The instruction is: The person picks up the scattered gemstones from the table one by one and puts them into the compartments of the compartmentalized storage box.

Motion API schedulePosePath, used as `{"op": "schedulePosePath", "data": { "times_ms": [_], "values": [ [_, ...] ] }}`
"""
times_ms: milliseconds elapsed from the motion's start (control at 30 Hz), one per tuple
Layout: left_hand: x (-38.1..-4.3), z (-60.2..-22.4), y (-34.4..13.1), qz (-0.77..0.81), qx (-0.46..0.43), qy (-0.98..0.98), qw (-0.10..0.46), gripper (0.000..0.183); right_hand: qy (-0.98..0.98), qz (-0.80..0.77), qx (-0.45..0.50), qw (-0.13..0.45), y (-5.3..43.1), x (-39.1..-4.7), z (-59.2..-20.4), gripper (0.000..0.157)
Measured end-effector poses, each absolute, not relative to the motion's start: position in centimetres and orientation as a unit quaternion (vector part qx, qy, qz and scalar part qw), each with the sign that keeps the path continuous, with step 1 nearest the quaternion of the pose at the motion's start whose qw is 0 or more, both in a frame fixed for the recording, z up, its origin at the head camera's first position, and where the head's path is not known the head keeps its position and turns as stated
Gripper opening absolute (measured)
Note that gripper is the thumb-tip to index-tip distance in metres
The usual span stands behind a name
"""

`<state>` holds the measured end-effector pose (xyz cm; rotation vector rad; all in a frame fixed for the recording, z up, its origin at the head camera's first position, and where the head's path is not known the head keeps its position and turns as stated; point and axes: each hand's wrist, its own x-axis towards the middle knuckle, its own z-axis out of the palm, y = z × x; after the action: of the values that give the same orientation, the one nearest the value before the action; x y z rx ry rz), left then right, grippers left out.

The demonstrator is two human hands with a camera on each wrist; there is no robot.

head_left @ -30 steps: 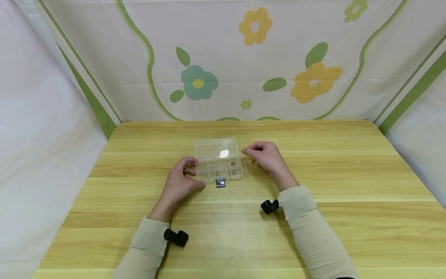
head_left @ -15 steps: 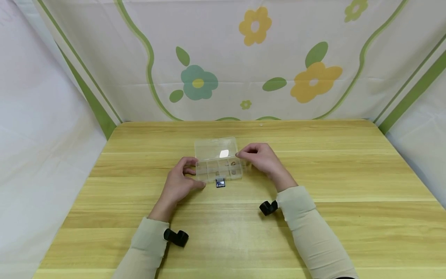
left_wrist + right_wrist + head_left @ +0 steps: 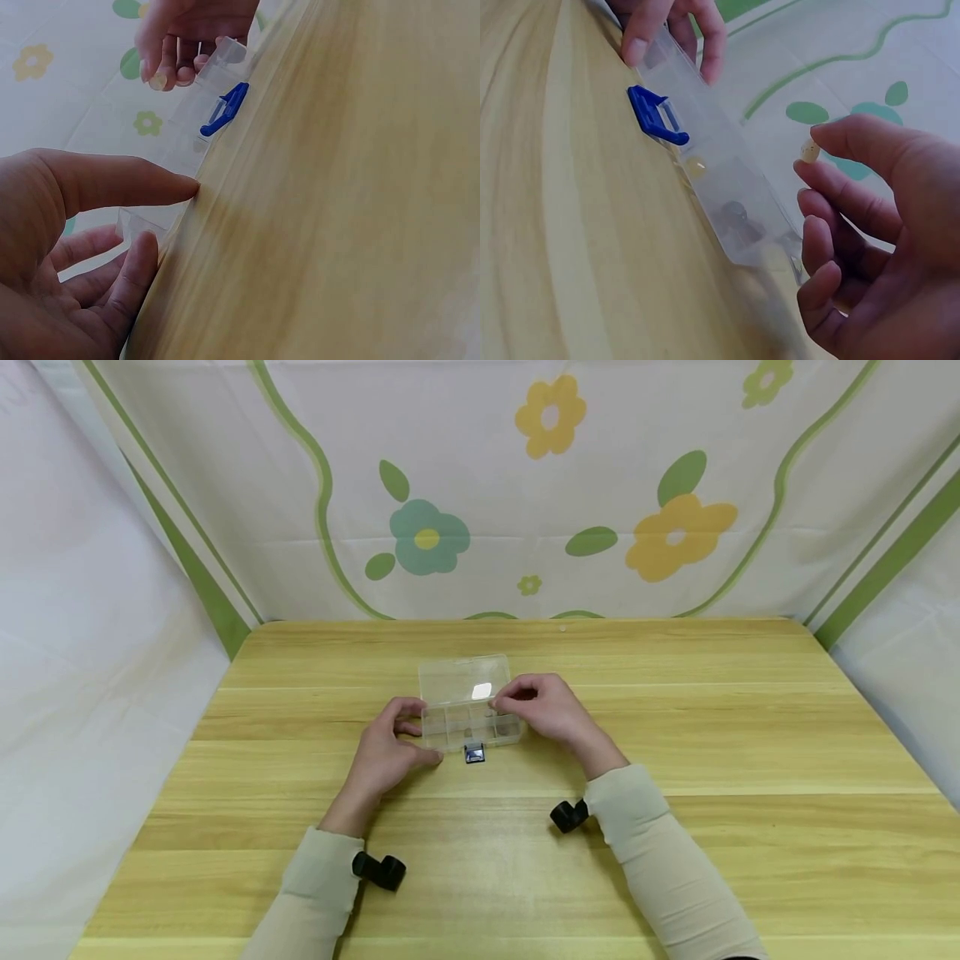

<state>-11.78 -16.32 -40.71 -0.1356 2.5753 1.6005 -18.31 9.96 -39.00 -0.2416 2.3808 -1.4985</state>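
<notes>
Clear plastic organizer box (image 3: 471, 713), blue latch (image 3: 657, 115); cream bead (image 3: 808, 151); light wood-grain table (image 3: 675, 827); white backdrop (image 3: 480, 485), green-yellow-teal flowers.

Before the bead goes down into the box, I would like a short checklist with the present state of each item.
1. Lid open: ok. The lid of the clear box lies tipped back behind the compartments.
2. Box steadied: ok. The left hand grips the box's left end, thumb against its front edge.
3. Bead held: ok. The right hand pinches a small pale bead between thumb and forefinger.
4. Bead above a compartment: cannot tell. The right hand is over the box's right part; the exact cell is hidden.
5. Blue latch out of the way: ok. It hangs at the front wall, on the table.
</notes>
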Motion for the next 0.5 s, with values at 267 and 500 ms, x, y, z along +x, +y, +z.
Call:
{"op": "schedulePosePath", "data": {
  "times_ms": [267, 500],
  "values": [
    [-11.8, -40.7, -16.3, 0.529, -0.043, 0.846, 0.053, 0.073, 0.845, -0.51, -0.116, 0.114, 9.0, -17.6, -38.5, 0.016],
    [-11.8, -40.7, -16.3, 0.529, -0.045, 0.845, 0.057, 0.072, 0.845, -0.507, -0.153, 0.077, 7.6, -16.9, -38.6, 0.009]
  ]
}}
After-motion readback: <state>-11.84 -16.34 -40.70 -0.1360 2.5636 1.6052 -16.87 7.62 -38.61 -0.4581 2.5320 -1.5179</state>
